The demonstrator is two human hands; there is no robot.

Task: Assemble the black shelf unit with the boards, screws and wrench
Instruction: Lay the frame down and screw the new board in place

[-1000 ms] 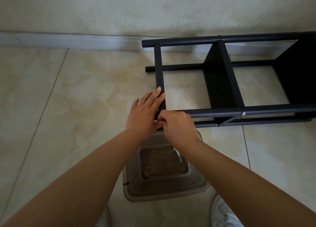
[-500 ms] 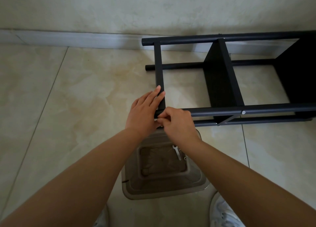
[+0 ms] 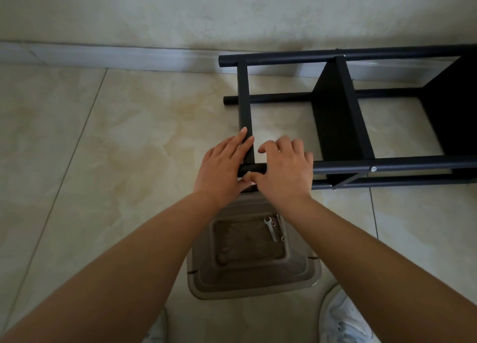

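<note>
On the tiled floor by the wall, head view: black shelf unit (image 3: 348, 125) lies on its side, tubes running L-R, two boards (image 3: 338, 115) already fitted btwn them, a third at far right edge. A narrow end board (image 3: 244, 102) spans the near and far tubes at the unit's left end.

Left hand (image 3: 222, 167) rests flat against that end board, fingers together and extended along it, bracing it at the corner. Right hand (image 3: 284, 169) sits over the near tube (image 3: 387, 163) at the same corner, fingers curled loosely, thumb and forefinger pinched at a small pale bit, prob. a screw (image 3: 249, 173); too small to be sure.

Below the hands a tan bin (image 3: 254, 286) holds the wrench (image 3: 269, 227) and a few loose screws, untouched.

Step in hand, as I read it: starting a screw by hand through the near tube into the end board. One fitted screw head shows further along that tube.

Next move needs the board kept square w/ the hole, screw turned in straight till it bites, then the wrench fetched from the bin to tighten.
</note>
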